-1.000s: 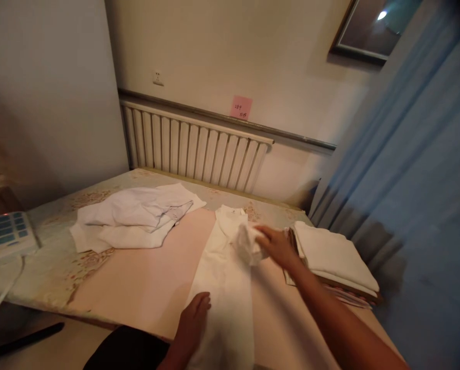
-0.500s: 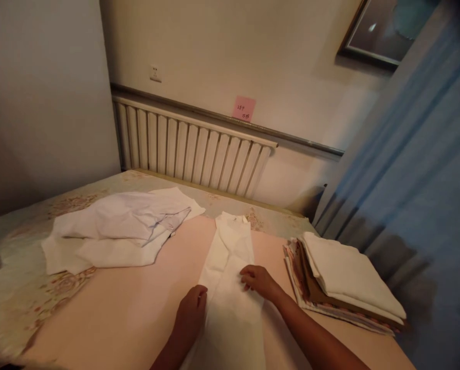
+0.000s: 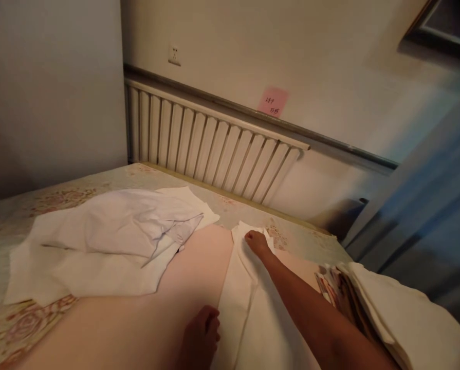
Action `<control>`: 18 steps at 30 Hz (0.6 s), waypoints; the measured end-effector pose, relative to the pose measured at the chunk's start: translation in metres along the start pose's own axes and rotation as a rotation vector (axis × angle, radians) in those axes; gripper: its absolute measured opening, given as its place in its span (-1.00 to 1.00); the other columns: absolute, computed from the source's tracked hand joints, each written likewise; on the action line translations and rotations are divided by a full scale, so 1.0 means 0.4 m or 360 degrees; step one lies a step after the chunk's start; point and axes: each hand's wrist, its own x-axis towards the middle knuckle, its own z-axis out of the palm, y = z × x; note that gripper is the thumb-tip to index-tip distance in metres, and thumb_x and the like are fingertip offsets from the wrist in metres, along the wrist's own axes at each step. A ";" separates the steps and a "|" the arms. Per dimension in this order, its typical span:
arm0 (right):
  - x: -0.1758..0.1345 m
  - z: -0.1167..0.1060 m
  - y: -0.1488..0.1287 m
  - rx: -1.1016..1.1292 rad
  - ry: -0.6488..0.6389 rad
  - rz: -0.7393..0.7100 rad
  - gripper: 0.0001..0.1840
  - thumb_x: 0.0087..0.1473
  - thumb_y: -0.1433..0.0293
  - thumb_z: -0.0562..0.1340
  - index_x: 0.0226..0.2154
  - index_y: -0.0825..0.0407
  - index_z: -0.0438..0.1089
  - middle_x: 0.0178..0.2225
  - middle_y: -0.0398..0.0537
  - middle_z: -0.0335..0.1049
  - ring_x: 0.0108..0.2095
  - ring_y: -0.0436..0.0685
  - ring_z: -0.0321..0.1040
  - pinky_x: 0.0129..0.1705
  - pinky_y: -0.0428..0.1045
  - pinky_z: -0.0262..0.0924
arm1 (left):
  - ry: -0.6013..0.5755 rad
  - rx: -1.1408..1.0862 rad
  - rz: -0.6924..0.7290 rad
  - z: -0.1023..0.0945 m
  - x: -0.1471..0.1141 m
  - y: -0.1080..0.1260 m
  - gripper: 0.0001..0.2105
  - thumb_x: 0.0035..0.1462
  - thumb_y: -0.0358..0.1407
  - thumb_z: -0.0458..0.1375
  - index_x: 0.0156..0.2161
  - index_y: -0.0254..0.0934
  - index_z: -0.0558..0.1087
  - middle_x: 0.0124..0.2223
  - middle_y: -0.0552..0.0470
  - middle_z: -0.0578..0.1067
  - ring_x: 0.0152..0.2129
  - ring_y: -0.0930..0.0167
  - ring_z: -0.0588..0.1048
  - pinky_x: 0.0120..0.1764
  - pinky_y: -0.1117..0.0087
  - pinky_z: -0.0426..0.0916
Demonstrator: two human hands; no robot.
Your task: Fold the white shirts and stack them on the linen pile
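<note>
A long white shirt, its sides folded in to a narrow strip, lies in front of me with its collar end away from me. My right hand is closed at the collar end, over the cloth; whether its fingers pinch any fabric is hidden. Beside the shirt's left edge, nearer to me, my left hand has its fingers curled closed. That hand is dim, and what may be in it does not show. A pink sheet lies beneath the shirt.
White garments lie in a loose heap on the left, on a floral bedcover. To the right is a stack of folded clothes. Behind the bed stand a radiator and a wall with a pink note. A blue curtain hangs at right.
My right hand has moved forward from the middle of the shirt to its collar end and closed. My left hand stays near the left edge. The camera view has shifted.
</note>
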 end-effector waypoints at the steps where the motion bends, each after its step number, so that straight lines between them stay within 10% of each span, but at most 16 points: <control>1: 0.026 0.014 -0.009 -0.0047 0.0007 -0.0021 -0.79 0.04 0.48 0.11 -0.39 0.05 0.48 -0.30 -0.04 0.52 -0.21 0.07 0.40 -0.21 -0.12 0.12 | -0.0009 0.0002 -0.0023 -0.001 0.002 -0.003 -0.82 0.07 -0.21 -0.05 -0.32 -0.24 0.32 -0.49 0.11 0.39 -0.56 0.48 0.41 -0.53 0.51 0.26; 18: 0.246 0.113 -0.031 -0.0037 -0.0212 -0.0039 -0.68 0.20 0.25 0.17 -0.02 0.02 0.32 0.01 0.01 0.30 -0.10 0.13 0.34 -0.08 0.11 0.31 | -0.0068 0.0356 0.0076 0.008 0.015 -0.065 -0.83 0.09 -0.26 -0.06 -0.31 -0.22 0.36 -0.39 0.01 0.49 -0.39 0.40 0.48 -0.36 0.47 0.31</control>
